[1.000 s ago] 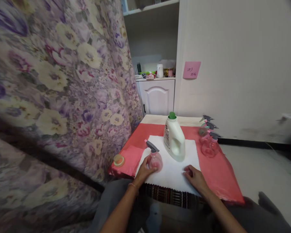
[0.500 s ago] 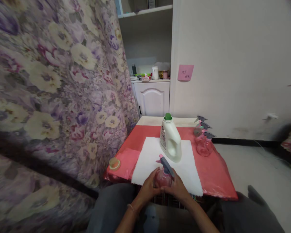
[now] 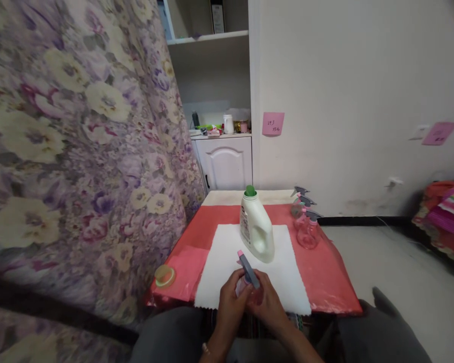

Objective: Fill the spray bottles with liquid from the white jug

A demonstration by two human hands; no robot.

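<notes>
Both left hand [image 3: 230,299] and right hand [image 3: 270,304] clasp the spray bottle [image 3: 250,274] between them.

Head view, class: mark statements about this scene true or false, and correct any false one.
1. The left hand and right hand hold a clear pink plastic spray bottle with a grey trigger. True.
2. A cream plastic jug stands on a white cloth. True.
3. The jug stands right of every spray bottle. False: more clear plastic spray bottles stand to its right.
4. The pale wall is bare. False: the pale wall bears square pink paper notes.
</notes>
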